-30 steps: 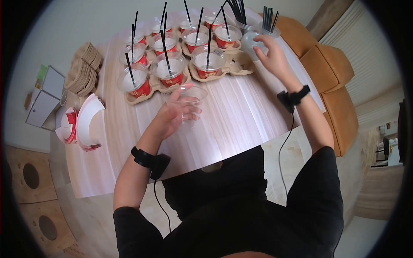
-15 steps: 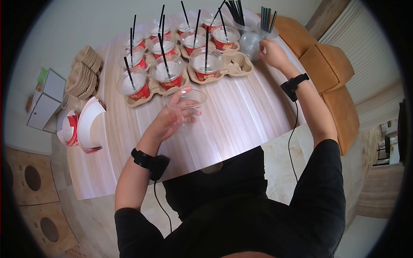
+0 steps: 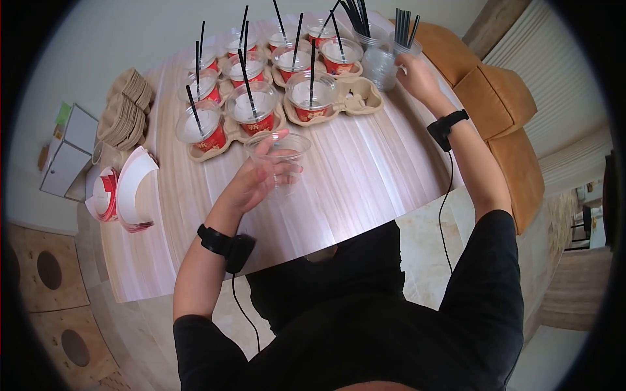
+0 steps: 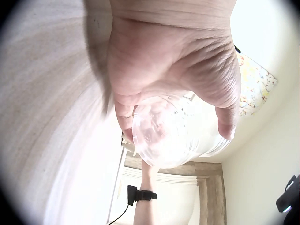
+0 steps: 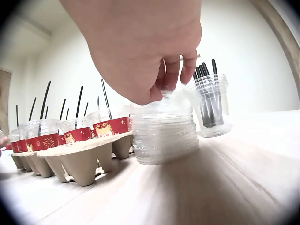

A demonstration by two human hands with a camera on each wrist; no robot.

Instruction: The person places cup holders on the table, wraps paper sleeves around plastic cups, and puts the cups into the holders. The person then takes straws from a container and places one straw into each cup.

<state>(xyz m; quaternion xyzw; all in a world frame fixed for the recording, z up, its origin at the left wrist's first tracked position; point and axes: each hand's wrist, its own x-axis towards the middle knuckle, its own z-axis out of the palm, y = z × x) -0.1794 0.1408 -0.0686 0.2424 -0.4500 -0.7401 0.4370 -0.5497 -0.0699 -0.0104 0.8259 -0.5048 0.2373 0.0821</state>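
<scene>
My left hand (image 3: 255, 182) holds a clear plastic cup (image 3: 282, 144) above the near part of the table, its fingers around the side. In the left wrist view the cup (image 4: 164, 136) lies between thumb and fingers. My right hand (image 3: 420, 79) is at a stack of clear plastic lids (image 3: 378, 70) on the far right. The right wrist view shows thumb and curled fingers pinching the top lid (image 5: 176, 101), with the rest of the stack (image 5: 164, 140) below. Left of it, red-banded cups (image 3: 254, 111) with domed lids and black straws stand in cardboard carriers (image 3: 358, 98).
Behind the lids stand two clear cups of black straws (image 5: 213, 108). On the left lie stacked cardboard carriers (image 3: 122, 120), white paper sleeves (image 3: 135, 189) and red ones (image 3: 104, 194). The near carrier has a vacant slot. A brown sofa (image 3: 499, 107) borders the table's right side.
My right hand has gone from spread fingers over the lid stack to curled fingers at its right side. The left hand stays nearly still with the cup.
</scene>
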